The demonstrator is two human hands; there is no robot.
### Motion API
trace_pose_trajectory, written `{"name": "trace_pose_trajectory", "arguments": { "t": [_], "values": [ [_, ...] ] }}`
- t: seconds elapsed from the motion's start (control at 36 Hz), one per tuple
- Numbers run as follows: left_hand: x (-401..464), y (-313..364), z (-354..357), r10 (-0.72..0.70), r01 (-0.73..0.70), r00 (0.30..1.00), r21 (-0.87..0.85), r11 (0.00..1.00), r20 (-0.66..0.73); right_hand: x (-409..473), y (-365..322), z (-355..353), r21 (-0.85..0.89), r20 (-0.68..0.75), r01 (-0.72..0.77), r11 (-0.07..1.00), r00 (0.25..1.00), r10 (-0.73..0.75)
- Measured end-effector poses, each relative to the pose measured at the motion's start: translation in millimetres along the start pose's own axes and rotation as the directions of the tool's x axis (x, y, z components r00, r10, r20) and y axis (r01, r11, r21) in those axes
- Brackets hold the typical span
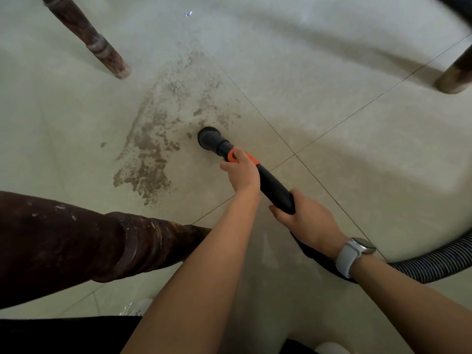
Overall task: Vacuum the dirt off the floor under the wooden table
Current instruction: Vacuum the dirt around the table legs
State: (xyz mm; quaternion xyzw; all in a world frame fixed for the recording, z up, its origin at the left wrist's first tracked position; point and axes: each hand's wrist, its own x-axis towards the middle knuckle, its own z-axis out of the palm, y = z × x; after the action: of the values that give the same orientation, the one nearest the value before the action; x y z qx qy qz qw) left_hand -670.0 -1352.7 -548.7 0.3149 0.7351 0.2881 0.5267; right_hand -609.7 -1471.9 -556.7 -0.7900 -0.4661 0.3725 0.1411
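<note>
Closest to us, our two forearms reach forward over the tiled floor. Our right hand, with a pale watch on its wrist, is wrapped around the rear end of the black vacuum wand, where the ribbed hose curves off toward the right edge. Our left hand is clamped farther forward, at the orange collar. We see the round nozzle pressed to the floor at the right edge of the brown dirt patch, which spreads between three dark wooden table legs.
</note>
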Motion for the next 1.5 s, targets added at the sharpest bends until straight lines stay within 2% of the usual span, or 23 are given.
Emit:
{"name": "trace_pose_trajectory", "arguments": {
  "t": [0.5, 0.81, 1.0, 1.25, 1.5],
  "values": [
    [-3.5, 14.8, 39.9, 0.012, -0.042, 0.976, 0.134, 0.99, 0.217, 3.8, 15.5, -12.1, 0.026, -0.147, -0.119, 0.993, 0.982, 0.121],
    [24.5, 32.4, 45.2, -0.041, 0.014, 0.921, 0.072, 0.997, 0.388, 33.8, 5.0, -28.3, 0.077, -0.112, -0.105, 0.991, 0.987, 0.113],
    [35.4, 43.9, 41.8, -0.01, -0.03, 0.893, 0.081, 0.996, 0.45, 68.5, -9.2, -34.1, 0.184, -0.092, -0.099, 0.978, 0.989, 0.117],
    [37.7, 43.6, 35.8, 0.034, -0.085, 0.913, 0.11, 0.99, 0.407, 81.5, -17.9, -33.1, 0.355, -0.009, -0.02, 0.935, 1.0, 0.024],
    [29.1, 27.4, 24.3, 0.043, -0.096, 0.923, 0.121, 0.988, 0.382, 62.3, -13.5, -26.0, 0.416, 0.042, -0.01, 0.909, 0.999, -0.008]
  ]
}}
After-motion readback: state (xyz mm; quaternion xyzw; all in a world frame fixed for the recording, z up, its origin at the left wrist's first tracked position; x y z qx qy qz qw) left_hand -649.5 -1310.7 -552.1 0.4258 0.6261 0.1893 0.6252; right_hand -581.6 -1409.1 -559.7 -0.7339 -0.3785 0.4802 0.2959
